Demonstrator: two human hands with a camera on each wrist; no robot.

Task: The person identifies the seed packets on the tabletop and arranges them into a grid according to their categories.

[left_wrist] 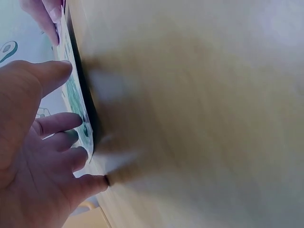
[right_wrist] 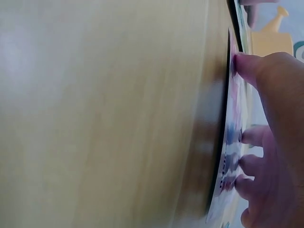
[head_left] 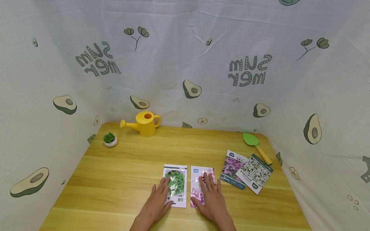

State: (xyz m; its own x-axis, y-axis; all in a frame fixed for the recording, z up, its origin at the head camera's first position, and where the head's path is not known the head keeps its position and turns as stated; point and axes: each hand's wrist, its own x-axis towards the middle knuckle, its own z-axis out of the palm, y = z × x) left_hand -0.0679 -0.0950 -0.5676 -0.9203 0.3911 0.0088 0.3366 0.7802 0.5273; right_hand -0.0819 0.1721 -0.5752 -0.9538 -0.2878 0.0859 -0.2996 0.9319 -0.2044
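Observation:
Two seed packets lie flat side by side near the front of the wooden table. My left hand (head_left: 157, 199) rests with spread fingers on the left edge of the green leafy seed packet (head_left: 180, 184). In the left wrist view its thumb (left_wrist: 57, 75) and several fingertips touch the packet, while the little finger is on the wood. My right hand (head_left: 212, 200) lies over the pink blossom seed packet (head_left: 196, 181), fingers spread, covering much of its right half. The right wrist view shows the thumb (right_wrist: 248, 65) and fingertips pressing on this packet (right_wrist: 230, 118).
To the right, a white-flower seed packet (head_left: 255, 171) overlaps a purple-flower seed packet (head_left: 231, 170). A toy trowel (head_left: 262, 154) with a green blade lies behind them. At the back left stand a yellow watering can (head_left: 146, 125) and a small potted succulent (head_left: 110, 141). A printed cloth (head_left: 170, 64) surrounds the table.

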